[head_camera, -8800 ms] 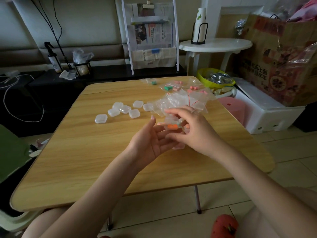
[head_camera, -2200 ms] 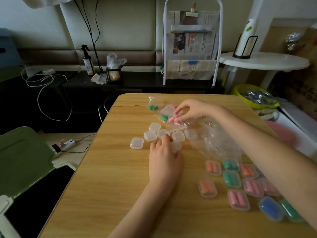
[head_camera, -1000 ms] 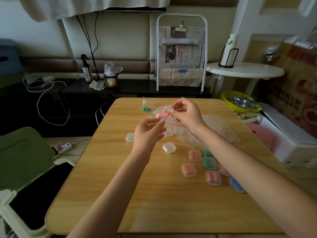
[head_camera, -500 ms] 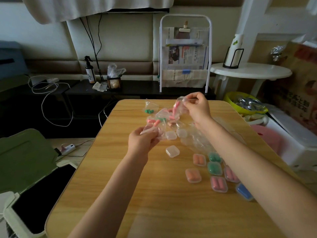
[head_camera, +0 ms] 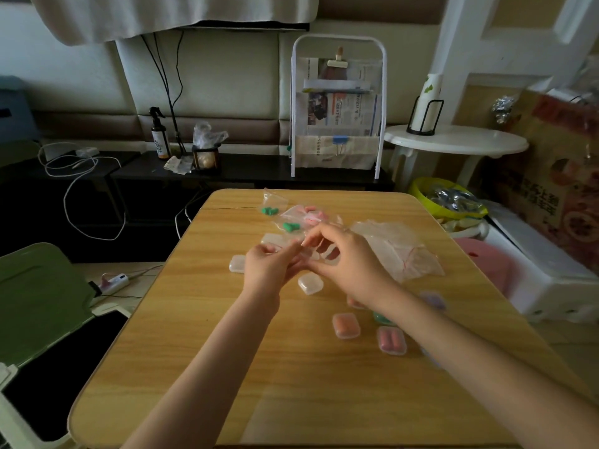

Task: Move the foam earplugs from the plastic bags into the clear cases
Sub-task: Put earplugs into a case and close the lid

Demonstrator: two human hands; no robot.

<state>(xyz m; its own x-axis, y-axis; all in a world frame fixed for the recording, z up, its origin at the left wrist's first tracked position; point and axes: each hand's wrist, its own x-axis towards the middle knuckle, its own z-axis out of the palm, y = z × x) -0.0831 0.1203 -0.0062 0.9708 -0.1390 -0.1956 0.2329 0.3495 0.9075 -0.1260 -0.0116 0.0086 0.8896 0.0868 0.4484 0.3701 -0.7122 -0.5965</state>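
Note:
My left hand point(head_camera: 269, 270) and my right hand point(head_camera: 346, 264) meet above the middle of the wooden table point(head_camera: 201, 351); together their fingertips pinch a small clear plastic bag point(head_camera: 303, 243), whose contents are hidden. Behind them lie bags with green earplugs point(head_camera: 269, 210), more green earplugs point(head_camera: 290, 226) and pink earplugs point(head_camera: 312, 216). Empty clear cases lie at the left point(head_camera: 237, 264) and below my hands point(head_camera: 310, 283). Filled cases with orange earplugs point(head_camera: 346, 325) and pink earplugs point(head_camera: 391, 340) lie nearer me; others hide under my right forearm.
A heap of empty plastic bags point(head_camera: 398, 251) lies at the table's right. Behind the table stand a white newspaper rack point(head_camera: 338, 108) and a round white side table point(head_camera: 453, 142). A green-lidded bin point(head_camera: 35, 303) stands at the left, white boxes at the right.
My right hand came down from its raised position and joined my left hand over the table's middle. Both now pinch one small bag between them.

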